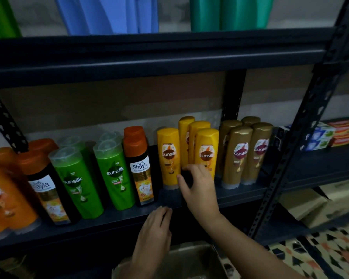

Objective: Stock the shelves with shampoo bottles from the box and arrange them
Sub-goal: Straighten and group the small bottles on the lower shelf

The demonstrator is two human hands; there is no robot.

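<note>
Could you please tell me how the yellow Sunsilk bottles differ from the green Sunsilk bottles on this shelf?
The yellow Sunsilk bottles are all yellow and stand on their caps, while the green Sunsilk bottles carry pale translucent caps on top. The yellow ones stand right of the Safi Shayla bottle, the green ones left of it. The right hand is at the yellow group; neither hand touches the green. Both show the Sunsilk logo and share the shelf.

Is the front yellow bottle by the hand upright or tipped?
Upright: the front yellow bottle stands cap-up on the shelf, level with its neighbours.
</note>
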